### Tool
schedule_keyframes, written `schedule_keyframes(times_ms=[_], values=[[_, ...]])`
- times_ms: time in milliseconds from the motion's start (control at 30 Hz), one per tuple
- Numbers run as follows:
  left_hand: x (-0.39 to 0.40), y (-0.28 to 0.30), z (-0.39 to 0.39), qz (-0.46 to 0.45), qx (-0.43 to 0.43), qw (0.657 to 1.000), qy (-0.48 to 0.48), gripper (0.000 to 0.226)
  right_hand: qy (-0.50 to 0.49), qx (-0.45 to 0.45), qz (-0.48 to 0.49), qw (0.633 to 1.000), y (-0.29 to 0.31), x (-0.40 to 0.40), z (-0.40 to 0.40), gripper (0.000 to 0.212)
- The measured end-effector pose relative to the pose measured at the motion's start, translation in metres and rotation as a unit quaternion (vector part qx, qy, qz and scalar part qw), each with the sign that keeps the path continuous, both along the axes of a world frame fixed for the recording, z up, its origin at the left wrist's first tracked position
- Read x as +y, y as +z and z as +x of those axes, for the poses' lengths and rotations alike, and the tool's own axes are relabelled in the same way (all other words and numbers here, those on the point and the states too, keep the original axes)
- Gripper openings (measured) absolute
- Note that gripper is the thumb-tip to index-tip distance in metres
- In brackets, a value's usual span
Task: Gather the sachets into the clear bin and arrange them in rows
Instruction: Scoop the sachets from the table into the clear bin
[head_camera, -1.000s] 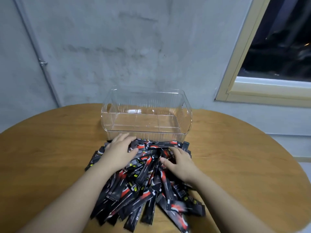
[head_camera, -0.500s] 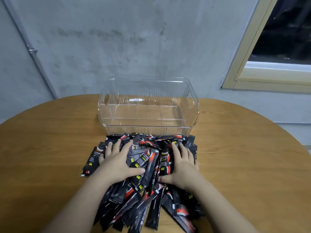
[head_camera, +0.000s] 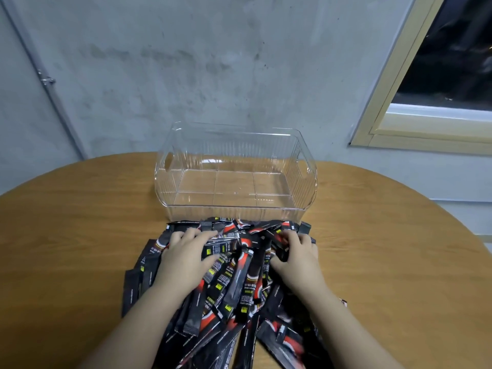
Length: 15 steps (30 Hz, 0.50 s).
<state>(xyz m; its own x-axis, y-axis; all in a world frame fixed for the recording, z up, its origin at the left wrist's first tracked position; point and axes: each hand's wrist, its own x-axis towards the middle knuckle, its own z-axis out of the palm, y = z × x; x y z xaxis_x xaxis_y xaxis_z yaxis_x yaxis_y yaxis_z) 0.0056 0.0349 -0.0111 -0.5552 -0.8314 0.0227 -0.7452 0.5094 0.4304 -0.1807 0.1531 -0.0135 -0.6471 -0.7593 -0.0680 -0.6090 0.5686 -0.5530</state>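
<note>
On the left of the round wooden worktop (head_camera: 80,235), the left hand (head_camera: 183,258) lies on the pile of black-and-red foil sachets (head_camera: 234,278). Its fingers are now drawn together and bent over the far sachets; half a second earlier they were spread flat. It appears to be raking sachets inward, though no firm grasp of any one sachet is visible.

At centre, the pile sits heaped on the worktop, its far edge touching the near wall of the clear ribbed plastic bin (head_camera: 237,179). The bin's floor shows only bare plastic: no sachet is inside.

On the right, the right hand (head_camera: 295,258) has shifted outward toward the pile's right edge, so the two hands are further apart than before. Its fingers are curled into the sachets and its thumb pinches in from the inner side, clamping a small bundle.

Judgement: the change marks the transition from spreading to gathering. The first transfer into the bin is not yet done, and row arrangement remains entirely ahead.
</note>
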Motion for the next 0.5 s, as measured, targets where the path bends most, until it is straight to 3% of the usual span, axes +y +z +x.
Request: schedule_keyframes(times_ms=[133, 500], values=[[-0.005, 0.001, -0.002, 0.019, 0.075, 0.997, -0.001, 0.049, -0.009, -0.004, -0.040, 0.999, 0.001, -0.005, -0.008, 0.038], [-0.021, 0.019, -0.009, 0.034, 0.161, 0.986, -0.013, 0.058, -0.002, -0.022, -0.156, 0.987, 0.015, -0.010, -0.028, 0.027]])
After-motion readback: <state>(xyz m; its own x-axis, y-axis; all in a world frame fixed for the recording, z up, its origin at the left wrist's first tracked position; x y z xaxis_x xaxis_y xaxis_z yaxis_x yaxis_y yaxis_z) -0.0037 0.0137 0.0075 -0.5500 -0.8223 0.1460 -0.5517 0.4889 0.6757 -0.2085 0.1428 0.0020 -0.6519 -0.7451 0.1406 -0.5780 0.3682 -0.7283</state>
